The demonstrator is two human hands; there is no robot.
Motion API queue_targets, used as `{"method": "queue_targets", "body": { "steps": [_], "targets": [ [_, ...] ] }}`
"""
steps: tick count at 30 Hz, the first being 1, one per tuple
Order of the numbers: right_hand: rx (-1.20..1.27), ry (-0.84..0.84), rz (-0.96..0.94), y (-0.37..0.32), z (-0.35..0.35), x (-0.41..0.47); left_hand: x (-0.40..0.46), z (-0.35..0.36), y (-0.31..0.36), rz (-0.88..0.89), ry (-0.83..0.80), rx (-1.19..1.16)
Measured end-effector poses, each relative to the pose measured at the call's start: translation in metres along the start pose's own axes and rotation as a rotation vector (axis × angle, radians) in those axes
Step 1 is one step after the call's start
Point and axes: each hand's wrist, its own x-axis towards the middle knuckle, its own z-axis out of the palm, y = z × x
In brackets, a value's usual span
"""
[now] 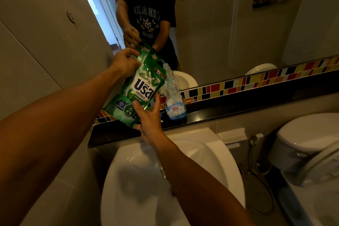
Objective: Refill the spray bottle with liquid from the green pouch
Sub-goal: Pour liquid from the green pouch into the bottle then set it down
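A green pouch (139, 88) with white and blue lettering hangs tilted above the dark ledge, its top leaning away from me toward the mirror. My left hand (125, 61) grips the pouch's upper left edge. My right hand (149, 118) holds the pouch from below at its bottom right corner. Just to the right of the pouch stands a clear plastic bottle (173, 97) with a blue and white label, upright on the ledge, its neck open with no spray head on it. The pouch's top corner sits beside the bottle's mouth.
The black ledge (229, 110) runs under a mirror with a strip of coloured tiles (256, 79). A white basin (146, 180) lies below my arms. A toilet (308, 143) and a hose sprayer (254, 139) are to the right. A tiled wall closes the left.
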Motion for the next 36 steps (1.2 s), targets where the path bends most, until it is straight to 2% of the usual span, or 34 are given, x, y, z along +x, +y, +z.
{"method": "queue_targets", "body": {
  "steps": [12,21,31,36],
  "targets": [
    [-0.155,0.031,-0.025,-0.001,-0.027,0.006,-0.003,0.009,-0.024,0.005,0.057,-0.103],
    [-0.289,0.0,-0.101,-0.003,-0.054,0.011,-0.008,0.02,-0.042,-0.06,0.095,-0.167],
    [-0.531,-0.051,-0.155,-0.015,-0.085,0.009,-0.016,0.037,-0.081,-0.251,0.098,-0.478],
    [-0.605,-0.079,-0.115,-0.015,-0.103,0.006,-0.026,0.049,-0.108,-0.333,0.112,-0.665]
  ]
}}
